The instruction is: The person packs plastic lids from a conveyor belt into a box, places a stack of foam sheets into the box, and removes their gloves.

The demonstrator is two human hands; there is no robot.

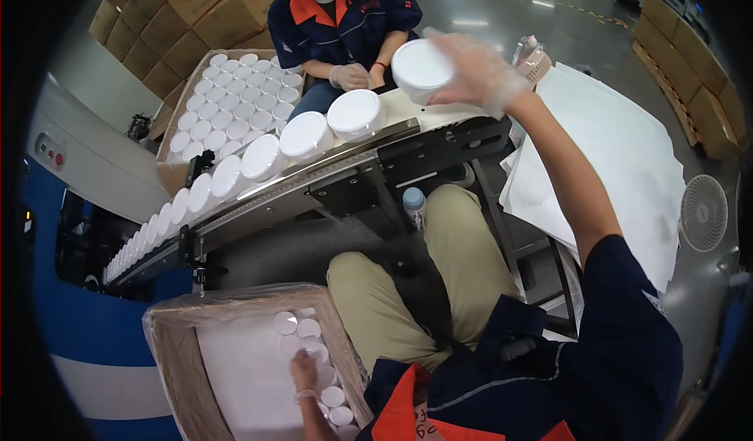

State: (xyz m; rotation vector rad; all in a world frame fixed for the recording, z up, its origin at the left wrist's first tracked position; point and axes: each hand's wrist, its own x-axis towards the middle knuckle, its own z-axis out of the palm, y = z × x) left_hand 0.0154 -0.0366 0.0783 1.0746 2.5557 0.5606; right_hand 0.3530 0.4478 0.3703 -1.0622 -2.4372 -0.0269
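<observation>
A round white lidded tub is in my right hand, raised over the near end of the conveyor belt. My fingers, in a clear glove, wrap its right side. Down at the lower left, my left hand reaches into a lined carton, its fingers closed at the edge of a white tub; the fingertips are partly hidden. Several more white tubs lie along that carton's right side. A row of tubs stands on the conveyor, running back to a blue and white machine.
A co-worker with gloved hands sits across the belt, beside a carton full of white tubs. White sheets lie at the right, near a fan. A blue-capped bottle is by my knees. Stacked cartons stand behind.
</observation>
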